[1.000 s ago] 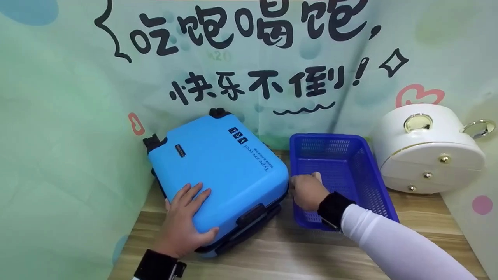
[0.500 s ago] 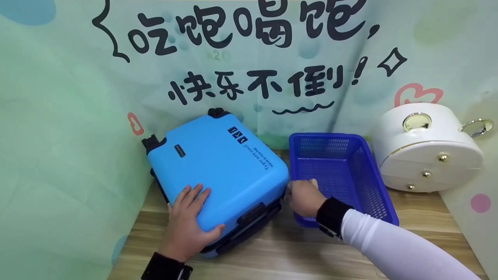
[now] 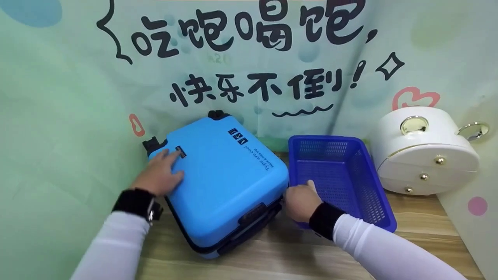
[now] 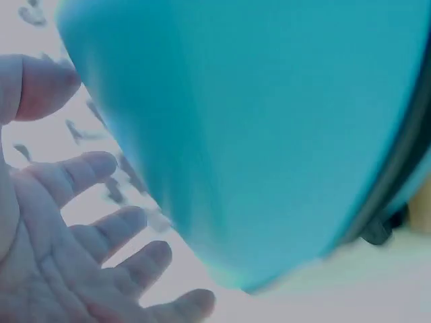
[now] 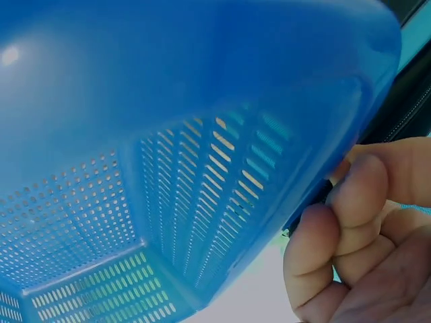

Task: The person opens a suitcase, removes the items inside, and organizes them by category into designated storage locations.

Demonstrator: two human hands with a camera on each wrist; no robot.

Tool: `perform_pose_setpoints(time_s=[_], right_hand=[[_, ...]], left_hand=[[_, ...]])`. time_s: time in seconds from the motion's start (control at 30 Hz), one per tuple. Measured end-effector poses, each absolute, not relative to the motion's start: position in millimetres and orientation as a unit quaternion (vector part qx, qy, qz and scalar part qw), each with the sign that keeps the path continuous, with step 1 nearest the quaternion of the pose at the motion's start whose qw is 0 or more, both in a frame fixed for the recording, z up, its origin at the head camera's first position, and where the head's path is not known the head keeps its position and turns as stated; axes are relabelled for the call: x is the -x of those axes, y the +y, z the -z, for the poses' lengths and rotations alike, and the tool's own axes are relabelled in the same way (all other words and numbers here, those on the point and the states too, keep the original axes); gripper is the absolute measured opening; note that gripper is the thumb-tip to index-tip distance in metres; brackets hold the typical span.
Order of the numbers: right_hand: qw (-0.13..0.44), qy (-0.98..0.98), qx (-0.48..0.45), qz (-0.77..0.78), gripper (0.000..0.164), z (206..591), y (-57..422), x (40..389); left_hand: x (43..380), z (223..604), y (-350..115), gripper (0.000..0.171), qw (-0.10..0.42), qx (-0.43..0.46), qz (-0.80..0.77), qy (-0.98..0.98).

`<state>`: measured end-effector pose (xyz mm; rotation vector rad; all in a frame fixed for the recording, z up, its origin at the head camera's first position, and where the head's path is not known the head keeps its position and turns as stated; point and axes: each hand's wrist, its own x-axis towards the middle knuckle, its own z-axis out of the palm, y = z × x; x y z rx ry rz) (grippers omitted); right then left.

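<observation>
the suitcase (image 3: 221, 186) and basket (image 3: 363, 181) look smooth, glossy plastic, the knobs (image 3: 439, 160) polished metal, the tabletop (image 3: 272, 258) wood-grained.

Curled right hand (image 5: 367, 252) beside 1 blue basket (image 5: 182, 64)

- Suitcase (image 3: 225, 182): bright blue, with black lettering (image 3: 238, 136) and wheels (image 3: 153, 145)
- Zip (image 5: 407, 121): black, with a pale dotted line
- Basket (image 3: 360, 175): deep blue, patterned in rows of slots
- Box (image 3: 412, 157): white, with gold knobs (image 3: 440, 160)
- Backdrop (image 3: 249, 64): pale green, black writing (image 3: 270, 86), blue spots
- Surface (image 3: 280, 252): brown wood grain
- Sleeves (image 3: 118, 241): white
</observation>
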<state>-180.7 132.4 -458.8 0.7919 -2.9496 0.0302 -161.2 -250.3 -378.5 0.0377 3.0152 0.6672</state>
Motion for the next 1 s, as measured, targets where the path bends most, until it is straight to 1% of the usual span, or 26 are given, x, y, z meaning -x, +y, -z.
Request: perform_pose_setpoints(time_s=[0.07, 0.17, 0.23, 0.3, 0.4, 0.53, 0.63, 0.87, 0.93, 1.0], right_hand=[[0.041, -0.966, -0.254, -0.016, 0.027, 459.4, 128.2, 179.9], [0.036, -0.967, -0.25, -0.027, 0.028, 461.1, 121.0, 178.5], [0.033, -0.968, -0.246, -0.033, 0.027, 462.0, 116.1, 177.1], [0.03, -0.969, -0.239, -0.046, 0.025, 462.7, 111.2, 175.3], [0.036, -0.968, -0.238, -0.067, 0.023, 463.0, 104.7, 171.1], [0.074, -0.963, -0.251, -0.069, 0.027, 462.7, 97.5, 168.4], [0.096, -0.963, -0.246, -0.053, 0.026, 462.0, 95.0, 175.6], [0.082, -0.977, -0.197, -0.019, 0.017, 454.4, 96.7, 210.0], [0.072, -0.979, -0.191, -0.014, 0.016, 453.1, 98.1, 216.4], [0.055, -0.981, -0.187, -0.011, 0.016, 452.3, 99.2, 220.4]], left_hand=[[180.7, 379.9, -267.7, 0.079, 0.043, 0.001, -0.208, 0.977], [200.5, 385.9, -287.2, 0.103, 0.048, 0.022, -0.2, 0.978], [208.4, 390.3, -295.2, 0.112, 0.042, 0.039, -0.196, 0.979], [212.5, 394.3, -299.5, 0.117, 0.035, 0.06, -0.2, 0.977], [214.5, 398.4, -300.9, 0.12, 0.018, 0.078, -0.197, 0.977], [213.4, 398.6, -300.4, 0.119, -0.003, 0.085, -0.186, 0.979], [210.7, 397.8, -299.3, 0.121, -0.008, 0.097, -0.187, 0.978], [200.5, 400.1, -286.6, 0.125, -0.022, 0.129, -0.153, 0.979], [196.4, 401.7, -287.4, 0.125, -0.024, 0.109, -0.152, 0.982], [190.7, 402.5, -294.2, 0.122, -0.014, 0.067, -0.157, 0.985]])
